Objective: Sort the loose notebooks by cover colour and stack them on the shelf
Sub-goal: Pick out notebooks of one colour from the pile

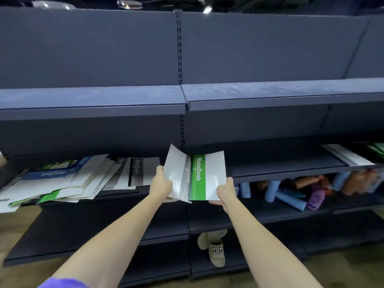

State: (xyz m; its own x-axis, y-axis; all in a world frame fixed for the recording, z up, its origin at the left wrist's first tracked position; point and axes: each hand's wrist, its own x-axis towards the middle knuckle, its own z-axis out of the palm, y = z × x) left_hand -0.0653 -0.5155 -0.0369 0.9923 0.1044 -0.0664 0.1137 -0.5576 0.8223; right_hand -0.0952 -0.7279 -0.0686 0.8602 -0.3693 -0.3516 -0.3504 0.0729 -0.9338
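My left hand (161,181) grips the left edge of a grey-striped notebook (176,175). My right hand (225,193) grips the lower right corner of a green-striped notebook (207,175) that overlaps the grey one. Both are held in front of the middle shelf (280,169). A messy pile of loose notebooks (62,179) with blue, green and grey covers lies on the shelf to the left. Another grey-striped notebook (347,155) lies on the shelf at the right, with green covers (377,148) at the far right edge.
The dark blue upper shelf (187,98) is bare above. Under the middle shelf at the right lie rolled items in blue, purple and orange (295,192). Lower shelves (83,229) jut out towards me. My beige shoe (216,252) shows near the floor.
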